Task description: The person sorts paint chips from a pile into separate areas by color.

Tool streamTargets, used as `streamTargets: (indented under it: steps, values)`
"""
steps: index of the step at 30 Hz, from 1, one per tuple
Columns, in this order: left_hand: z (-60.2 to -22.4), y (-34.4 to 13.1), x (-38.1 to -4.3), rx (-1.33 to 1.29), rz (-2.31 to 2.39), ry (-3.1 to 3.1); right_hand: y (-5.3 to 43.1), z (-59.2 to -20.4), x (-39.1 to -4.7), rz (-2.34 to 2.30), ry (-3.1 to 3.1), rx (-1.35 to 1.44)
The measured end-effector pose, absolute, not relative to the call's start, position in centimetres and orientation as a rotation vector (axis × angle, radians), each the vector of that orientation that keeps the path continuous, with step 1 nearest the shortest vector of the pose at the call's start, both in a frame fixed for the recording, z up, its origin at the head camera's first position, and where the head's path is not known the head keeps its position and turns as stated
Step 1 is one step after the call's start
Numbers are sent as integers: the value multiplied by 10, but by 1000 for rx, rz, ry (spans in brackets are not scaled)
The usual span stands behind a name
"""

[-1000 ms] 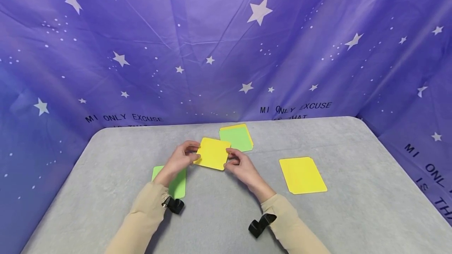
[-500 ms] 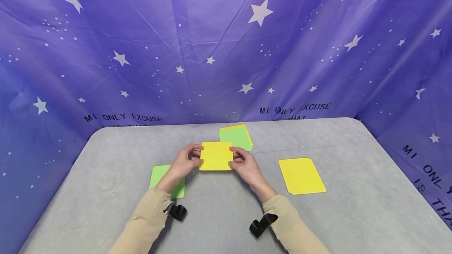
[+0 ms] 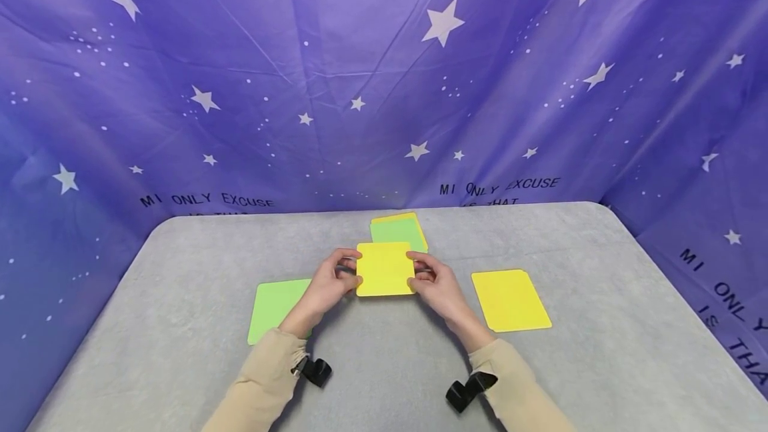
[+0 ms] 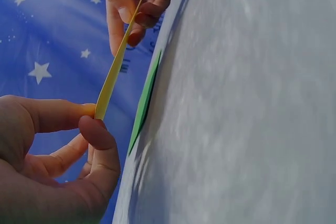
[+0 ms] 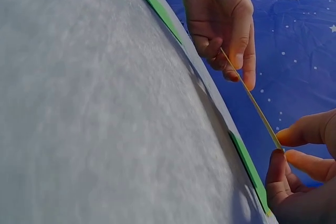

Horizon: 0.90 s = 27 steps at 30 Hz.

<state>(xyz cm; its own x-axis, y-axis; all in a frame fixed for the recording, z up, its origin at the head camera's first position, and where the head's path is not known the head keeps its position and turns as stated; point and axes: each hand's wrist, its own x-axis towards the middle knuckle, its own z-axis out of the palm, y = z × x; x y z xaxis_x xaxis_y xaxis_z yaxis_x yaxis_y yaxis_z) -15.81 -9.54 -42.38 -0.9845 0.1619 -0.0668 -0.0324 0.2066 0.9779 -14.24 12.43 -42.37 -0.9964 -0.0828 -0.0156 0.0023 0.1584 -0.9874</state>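
Observation:
A square yellow card [image 3: 385, 269] with rounded corners is pinched between both hands at its side edges. My left hand [image 3: 327, 283] has the card's left edge between thumb and fingers, and my right hand [image 3: 442, 287] does the same at the right edge. Both wrist views show the card [image 4: 112, 80] raised above the table, seen nearly edge-on. Behind it in the head view, a green card [image 3: 390, 231] lies over a yellow one, partly covered by the held card.
A green card [image 3: 271, 309] lies on the left, partly under my left wrist and sleeve. To the right is a small yellow stack [image 3: 511, 300]. The grey table [image 3: 606, 325] ends at a purple star-patterned curtain [image 3: 336, 52]. Each wrist wears a black camera [image 3: 316, 371].
Both hands have shifted right and slightly nearer, carrying the yellow card. It was tilted and now sits level in the head view. More of the left green card shows.

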Motion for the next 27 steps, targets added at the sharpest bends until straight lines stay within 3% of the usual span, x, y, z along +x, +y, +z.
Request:
streamTargets:
  steps: [27]
  values:
    - [-427,-32,-146,386,2061,1988,200,-416,-113,-1860,2384,-21]
